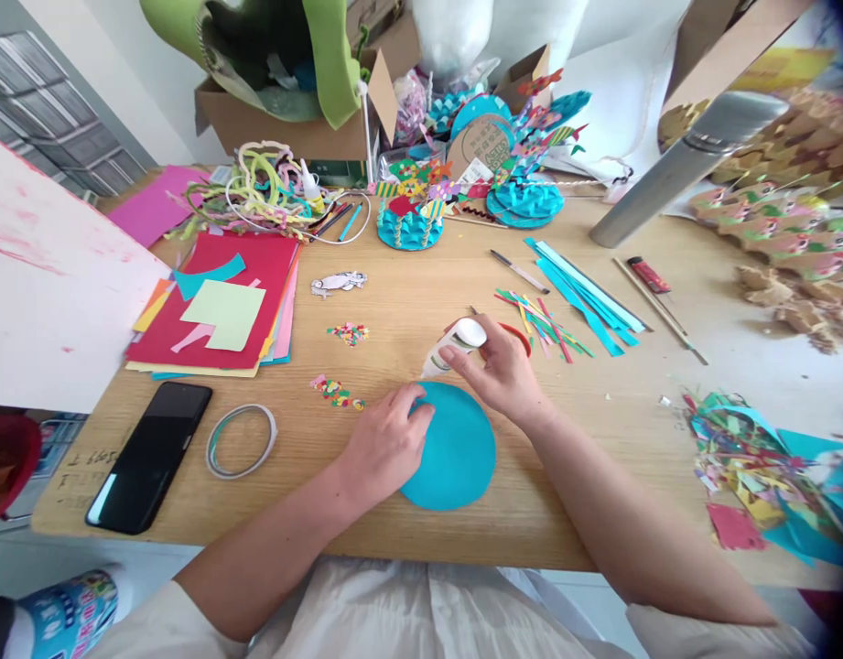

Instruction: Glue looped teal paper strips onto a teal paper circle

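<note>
A round blue paper disc (459,448) lies on the table in front of me. On its left edge rests my left hand (390,439), fingers curled and pressing on the paper. My right hand (500,371) is wrapped round a white glue bottle (452,346), tilted with its nozzle down by the disc's upper edge. Whether the nozzle touches the paper I cannot tell. Behind the right hand, scissors with orange-red handles (518,339) are partly hidden. Small coloured paper dots (335,394) lie left of the disc, and another little pile (349,334) sits farther back.
A black phone (150,458), a tape roll (241,441) and stacked coloured paper (215,311) are at the left. Thin paper strips (545,325), blue strips (586,297) and paper scraps (771,476) lie right. Finished paper crafts (411,224) and a grey cylinder (682,174) stand behind.
</note>
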Tool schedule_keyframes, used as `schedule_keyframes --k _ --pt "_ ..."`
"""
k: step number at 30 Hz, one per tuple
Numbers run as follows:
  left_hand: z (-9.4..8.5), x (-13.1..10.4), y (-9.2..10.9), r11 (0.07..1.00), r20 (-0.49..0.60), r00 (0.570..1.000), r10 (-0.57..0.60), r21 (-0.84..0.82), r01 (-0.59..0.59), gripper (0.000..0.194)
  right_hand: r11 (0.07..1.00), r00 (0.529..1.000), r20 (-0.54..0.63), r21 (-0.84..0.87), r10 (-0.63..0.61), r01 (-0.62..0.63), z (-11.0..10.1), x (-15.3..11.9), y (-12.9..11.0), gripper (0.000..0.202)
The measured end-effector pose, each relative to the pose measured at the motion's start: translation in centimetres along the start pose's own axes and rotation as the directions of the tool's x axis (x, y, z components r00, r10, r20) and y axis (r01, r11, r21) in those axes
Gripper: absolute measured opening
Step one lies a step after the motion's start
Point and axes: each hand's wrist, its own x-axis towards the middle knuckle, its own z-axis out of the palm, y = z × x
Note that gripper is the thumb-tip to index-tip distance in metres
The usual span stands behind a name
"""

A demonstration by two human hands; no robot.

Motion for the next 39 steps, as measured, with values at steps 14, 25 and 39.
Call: schedule_keyframes --k 14,25,39 --pt "0.6 0.2 -0.2 0.986 0.001 0.997 -0.072 -0.149 0.072 0.027 0.998 0.978 -0.207 0.059 -0.017 0.030 0.0 -0.4 0.3 0.021" --pt "-0.8 0.4 -0.5 0.967 -0.012 0.998 -0.061 -0.249 0.056 0.018 0.992 0.985 -0.120 0.005 -0.121 0.123 0.4 -1.1 -0.5 0.019" --pt "-2.8 -0.4 1.3 0.997 0.373 0.927 0.039 0.052 -0.062 0.024 0.940 0.942 0.022 -0.063 -0.334 0.334 1.3 -1.6 -0.6 0.021"
